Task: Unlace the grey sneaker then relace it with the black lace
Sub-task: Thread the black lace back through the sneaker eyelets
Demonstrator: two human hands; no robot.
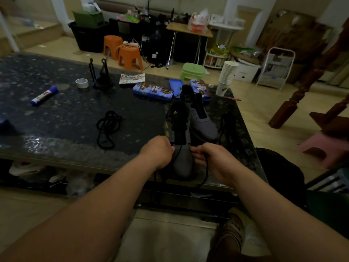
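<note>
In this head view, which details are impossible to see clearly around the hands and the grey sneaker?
- Head view: left hand fingertips are hidden behind its own knuckles; whether they pinch the black lace is unclear.
- Head view: grey sneaker eyelets are too dark and small to tell which are threaded.
- Head view: lace ends below the table edge are lost in shadow.
- Head view: second sneaker is partly covered by the first.

A small yellow three-stripe logo [175, 112] stands on the black tongue of the grey sneaker [182, 163] (the lettering under it is too small to read). The titles on the blue tins [152, 90] and the glue stick [44, 95] label are blurred.
</note>
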